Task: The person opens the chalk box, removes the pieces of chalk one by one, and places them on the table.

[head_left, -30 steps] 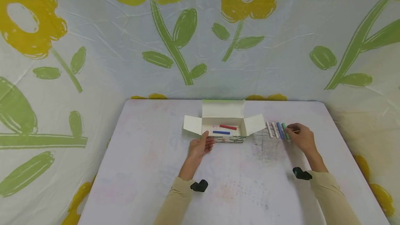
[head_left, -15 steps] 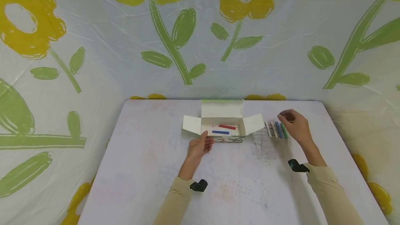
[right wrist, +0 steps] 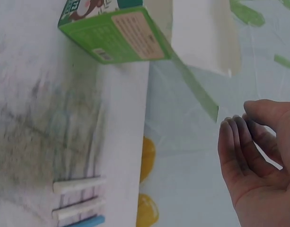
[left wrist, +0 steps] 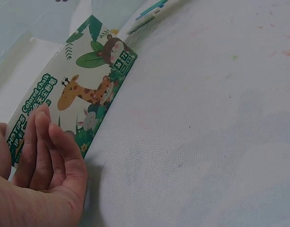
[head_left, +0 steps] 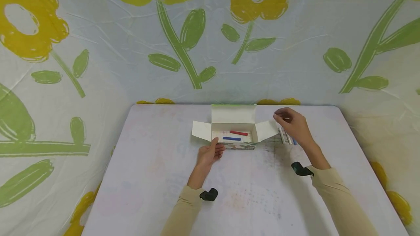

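Note:
An open chalk box [head_left: 241, 147] stands near the table's far side, flaps spread. A red chalk [head_left: 238, 133] and a blue chalk [head_left: 232, 139] lie inside. My left hand [head_left: 207, 154] holds the box at its front left corner, thumb over the rim and fingers along the printed front [left wrist: 100, 90]. My right hand [head_left: 295, 125] is raised beside the right flap, fingers curved; nothing shows between thumb and fingertips in the right wrist view. Below it lie two white chalks [right wrist: 81, 184] and a blue chalk [right wrist: 88, 221]; the green one is hidden by the hand.
The pale table [head_left: 157, 177] carries dark smudges right of the box and faint coloured marks nearer the front. A hanging cloth [head_left: 131, 46] with flowers surrounds the back and sides. The box's raised lid [head_left: 233, 114] stands at its back.
My right hand has let go of the green chalk at the row's right end, risen, and moved left toward the box's right flap. My left hand and the box have kept their places.

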Tool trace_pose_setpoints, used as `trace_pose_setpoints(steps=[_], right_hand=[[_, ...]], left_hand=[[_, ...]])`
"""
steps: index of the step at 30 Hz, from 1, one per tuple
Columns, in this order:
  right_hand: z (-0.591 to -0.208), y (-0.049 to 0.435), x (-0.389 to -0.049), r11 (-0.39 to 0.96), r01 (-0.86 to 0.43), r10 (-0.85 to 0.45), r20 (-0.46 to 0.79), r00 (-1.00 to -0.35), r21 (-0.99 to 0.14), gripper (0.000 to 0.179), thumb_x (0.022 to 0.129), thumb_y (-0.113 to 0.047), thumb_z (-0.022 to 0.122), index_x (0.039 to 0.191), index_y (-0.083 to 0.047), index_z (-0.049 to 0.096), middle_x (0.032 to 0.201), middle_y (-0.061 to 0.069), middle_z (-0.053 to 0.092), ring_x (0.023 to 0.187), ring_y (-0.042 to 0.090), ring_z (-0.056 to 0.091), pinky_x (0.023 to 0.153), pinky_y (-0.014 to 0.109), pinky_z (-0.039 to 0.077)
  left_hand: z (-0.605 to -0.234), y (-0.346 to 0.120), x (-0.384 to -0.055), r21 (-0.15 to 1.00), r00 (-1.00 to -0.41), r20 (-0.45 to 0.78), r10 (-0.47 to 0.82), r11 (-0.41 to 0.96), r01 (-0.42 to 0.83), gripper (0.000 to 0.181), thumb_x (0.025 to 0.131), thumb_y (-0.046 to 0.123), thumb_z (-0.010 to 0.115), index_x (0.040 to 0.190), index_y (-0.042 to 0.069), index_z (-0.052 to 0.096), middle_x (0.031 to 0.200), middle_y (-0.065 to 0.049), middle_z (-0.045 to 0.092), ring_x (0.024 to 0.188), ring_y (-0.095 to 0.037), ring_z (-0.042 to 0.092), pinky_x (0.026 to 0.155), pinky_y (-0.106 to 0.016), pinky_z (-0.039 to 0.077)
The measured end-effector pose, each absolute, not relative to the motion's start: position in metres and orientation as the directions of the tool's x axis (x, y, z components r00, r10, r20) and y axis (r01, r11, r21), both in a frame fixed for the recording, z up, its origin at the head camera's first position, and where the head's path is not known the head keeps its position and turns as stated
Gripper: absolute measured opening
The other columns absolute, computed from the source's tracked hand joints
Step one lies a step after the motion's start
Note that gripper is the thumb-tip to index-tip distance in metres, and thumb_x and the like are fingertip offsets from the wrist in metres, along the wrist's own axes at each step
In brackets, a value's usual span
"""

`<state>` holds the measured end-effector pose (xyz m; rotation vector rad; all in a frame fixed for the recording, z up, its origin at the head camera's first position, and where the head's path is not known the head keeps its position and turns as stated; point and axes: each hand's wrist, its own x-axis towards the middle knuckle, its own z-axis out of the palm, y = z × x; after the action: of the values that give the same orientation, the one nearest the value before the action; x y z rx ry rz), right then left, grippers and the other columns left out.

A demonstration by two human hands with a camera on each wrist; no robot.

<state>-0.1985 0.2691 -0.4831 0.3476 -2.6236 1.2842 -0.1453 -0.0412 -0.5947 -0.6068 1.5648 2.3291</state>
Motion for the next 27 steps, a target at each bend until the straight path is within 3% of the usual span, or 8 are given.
trace_pose_setpoints(steps=[11, 14, 20, 27], right_hand=[[-0.498, 0.23, -0.209, 0.582, -0.389, -0.251, 0.298, -0.921, -0.714, 0.018, 0.099, -0.007, 0.069, 0.112, 0.005, 0.068, 0.098, 0.018, 0.072, 0.089, 0.032, 0.069, 0.078, 0.007, 0.047], [-0.505, 0.218, -0.212, 0.575, -0.404, -0.3, 0.276, -0.913, -0.712, 0.018, 0.098, -0.006, 0.071, 0.112, 0.005, 0.068, 0.098, 0.017, 0.072, 0.09, 0.032, 0.07, 0.08, 0.015, 0.052], [-0.514, 0.197, -0.213, 0.532, -0.441, -0.431, 0.217, -0.876, -0.722, 0.02, 0.096, -0.002, 0.071, 0.114, 0.007, 0.067, 0.102, 0.018, 0.072, 0.092, 0.032, 0.069, 0.082, 0.042, 0.06], [-0.524, 0.181, -0.217, 0.518, -0.437, -0.556, 0.099, -0.825, -0.735, 0.023, 0.097, -0.006, 0.071, 0.114, 0.009, 0.067, 0.102, 0.015, 0.071, 0.092, 0.029, 0.068, 0.082, 0.046, 0.059]], left_hand=[[-0.596, -0.042, -0.146, 0.814, -0.883, -0.47, 0.005, -0.384, -0.435, 0.059, 0.1, 0.042, 0.068, 0.109, -0.015, 0.071, 0.097, -0.021, 0.076, 0.069, -0.01, 0.065, 0.064, -0.022, 0.053], [-0.596, -0.043, -0.146, 0.816, -0.884, -0.468, 0.004, -0.381, -0.434, 0.059, 0.1, 0.042, 0.067, 0.11, -0.016, 0.07, 0.097, -0.021, 0.076, 0.069, -0.009, 0.065, 0.064, -0.022, 0.053], [-0.594, -0.042, -0.146, 0.813, -0.878, -0.479, -0.003, -0.378, -0.442, 0.057, 0.099, 0.043, 0.069, 0.108, -0.013, 0.072, 0.091, -0.014, 0.077, 0.069, -0.009, 0.066, 0.065, -0.021, 0.054], [-0.593, -0.042, -0.145, 0.818, -0.882, -0.472, -0.012, -0.378, -0.433, 0.051, 0.1, 0.042, 0.068, 0.099, -0.009, 0.075, 0.082, -0.007, 0.076, 0.069, -0.008, 0.067, 0.064, -0.019, 0.055]])
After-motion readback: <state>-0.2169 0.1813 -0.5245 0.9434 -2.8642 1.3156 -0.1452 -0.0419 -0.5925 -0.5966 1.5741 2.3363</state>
